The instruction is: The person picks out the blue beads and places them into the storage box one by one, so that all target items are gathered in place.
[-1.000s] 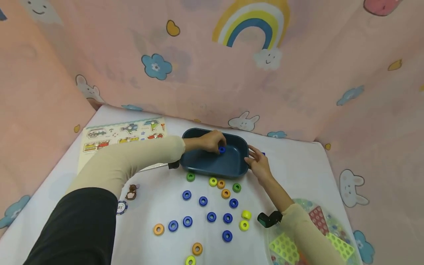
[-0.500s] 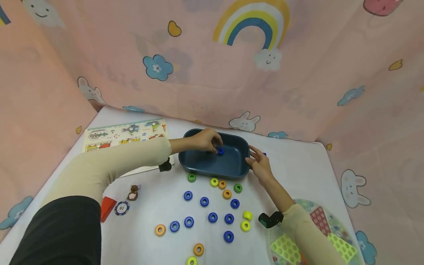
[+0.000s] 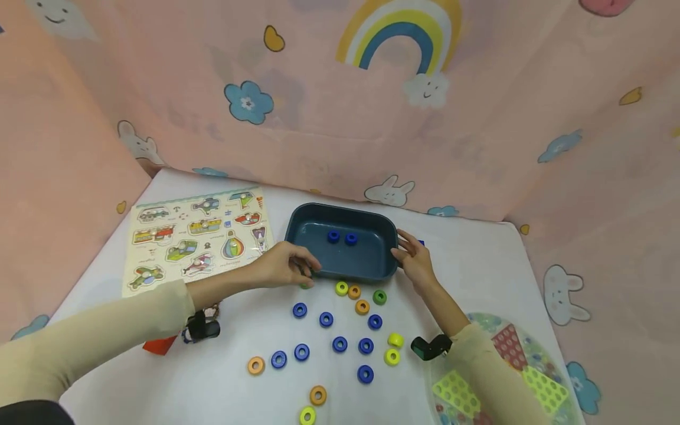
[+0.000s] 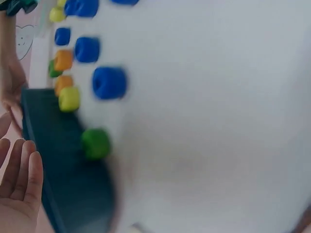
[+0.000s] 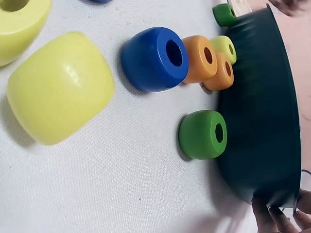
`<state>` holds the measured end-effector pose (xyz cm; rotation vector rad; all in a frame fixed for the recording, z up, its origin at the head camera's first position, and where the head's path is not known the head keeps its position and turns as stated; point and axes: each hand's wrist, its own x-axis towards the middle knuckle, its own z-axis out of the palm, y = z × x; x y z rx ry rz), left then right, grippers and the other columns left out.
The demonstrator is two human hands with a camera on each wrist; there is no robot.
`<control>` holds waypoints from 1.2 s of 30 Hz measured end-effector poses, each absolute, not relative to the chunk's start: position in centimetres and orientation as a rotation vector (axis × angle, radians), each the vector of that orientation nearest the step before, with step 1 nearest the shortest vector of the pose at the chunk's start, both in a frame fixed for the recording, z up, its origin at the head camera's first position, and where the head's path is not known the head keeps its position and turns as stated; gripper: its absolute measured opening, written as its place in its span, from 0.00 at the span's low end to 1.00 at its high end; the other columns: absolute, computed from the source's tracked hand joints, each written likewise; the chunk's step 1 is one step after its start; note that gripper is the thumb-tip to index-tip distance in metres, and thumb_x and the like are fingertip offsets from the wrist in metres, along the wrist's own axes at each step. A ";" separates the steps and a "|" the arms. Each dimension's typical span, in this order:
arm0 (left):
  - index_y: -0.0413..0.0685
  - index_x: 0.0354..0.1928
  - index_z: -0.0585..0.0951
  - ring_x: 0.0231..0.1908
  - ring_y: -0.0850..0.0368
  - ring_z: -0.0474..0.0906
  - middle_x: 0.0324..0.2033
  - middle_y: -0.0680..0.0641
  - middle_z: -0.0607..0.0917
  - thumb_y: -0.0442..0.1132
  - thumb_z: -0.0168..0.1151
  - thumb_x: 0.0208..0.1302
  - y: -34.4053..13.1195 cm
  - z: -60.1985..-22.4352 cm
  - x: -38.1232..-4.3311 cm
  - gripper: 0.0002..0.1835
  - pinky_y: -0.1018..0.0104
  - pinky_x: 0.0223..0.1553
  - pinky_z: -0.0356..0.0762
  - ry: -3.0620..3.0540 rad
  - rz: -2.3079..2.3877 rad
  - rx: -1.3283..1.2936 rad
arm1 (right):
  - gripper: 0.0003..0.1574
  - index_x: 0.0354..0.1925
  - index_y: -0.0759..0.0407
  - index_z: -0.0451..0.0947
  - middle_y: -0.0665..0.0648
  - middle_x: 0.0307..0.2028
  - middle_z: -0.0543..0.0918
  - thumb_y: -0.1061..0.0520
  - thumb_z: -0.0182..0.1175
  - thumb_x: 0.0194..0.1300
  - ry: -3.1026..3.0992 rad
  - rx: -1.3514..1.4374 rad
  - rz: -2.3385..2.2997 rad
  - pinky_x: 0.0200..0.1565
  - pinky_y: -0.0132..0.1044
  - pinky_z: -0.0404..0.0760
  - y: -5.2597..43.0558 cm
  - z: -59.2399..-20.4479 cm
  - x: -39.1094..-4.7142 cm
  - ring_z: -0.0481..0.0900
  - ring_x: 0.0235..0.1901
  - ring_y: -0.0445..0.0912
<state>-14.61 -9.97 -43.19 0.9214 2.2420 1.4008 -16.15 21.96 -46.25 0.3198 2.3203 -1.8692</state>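
A dark blue rectangular tray stands at the back middle of the white table, with two blue beads on its floor. My left hand hovers at the tray's front left corner with fingers relaxed and nothing between them. It partly covers a green bead in the head view; in the left wrist view this green bead sits against the tray's wall. My right hand grips the tray's right end, its fingers at the rim in the right wrist view.
Loose blue beads, orange beads and yellow beads lie in front of the tray. A picture puzzle board is at the left. A round patterned container stands front right, under the right sleeve. A red block lies beneath the left forearm.
My left hand has let go of a blue bead inside the tray and moved left and toward me, out over the tray's front corner. The right hand stays on the tray's end.
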 end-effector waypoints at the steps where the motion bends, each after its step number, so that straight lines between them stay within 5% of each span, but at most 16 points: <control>1: 0.43 0.40 0.83 0.33 0.54 0.78 0.34 0.45 0.83 0.32 0.73 0.47 -10.3 -43.7 -14.0 0.15 0.60 0.33 0.79 2.238 1.406 0.923 | 0.33 0.68 0.49 0.59 0.59 0.64 0.65 0.65 0.51 0.67 2.319 0.322 -1.870 0.53 0.42 0.72 21.9 -46.3 -16.2 0.69 0.58 0.49; 18: 0.45 0.41 0.83 0.35 0.57 0.76 0.35 0.55 0.82 0.31 0.73 0.45 -11.5 -49.5 -9.5 0.17 0.65 0.36 0.75 2.350 1.336 0.887 | 0.32 0.68 0.49 0.60 0.57 0.63 0.66 0.62 0.52 0.68 2.330 0.347 -1.858 0.55 0.41 0.70 22.2 -45.9 -16.0 0.66 0.60 0.48; 27: 0.46 0.40 0.84 0.34 0.53 0.78 0.35 0.55 0.82 0.33 0.75 0.43 -11.9 -46.3 -11.0 0.18 0.63 0.35 0.76 2.353 1.365 0.860 | 0.31 0.67 0.56 0.60 0.58 0.63 0.66 0.65 0.52 0.67 2.291 0.315 -1.919 0.55 0.40 0.71 21.7 -45.7 -16.0 0.65 0.60 0.49; 36: 0.43 0.40 0.84 0.33 0.52 0.78 0.34 0.50 0.82 0.31 0.74 0.44 -8.3 -41.6 -16.8 0.17 0.65 0.31 0.78 2.351 1.340 0.996 | 0.32 0.67 0.59 0.58 0.59 0.63 0.65 0.64 0.52 0.67 2.259 0.335 -1.927 0.53 0.40 0.72 21.5 -46.0 -16.2 0.68 0.58 0.49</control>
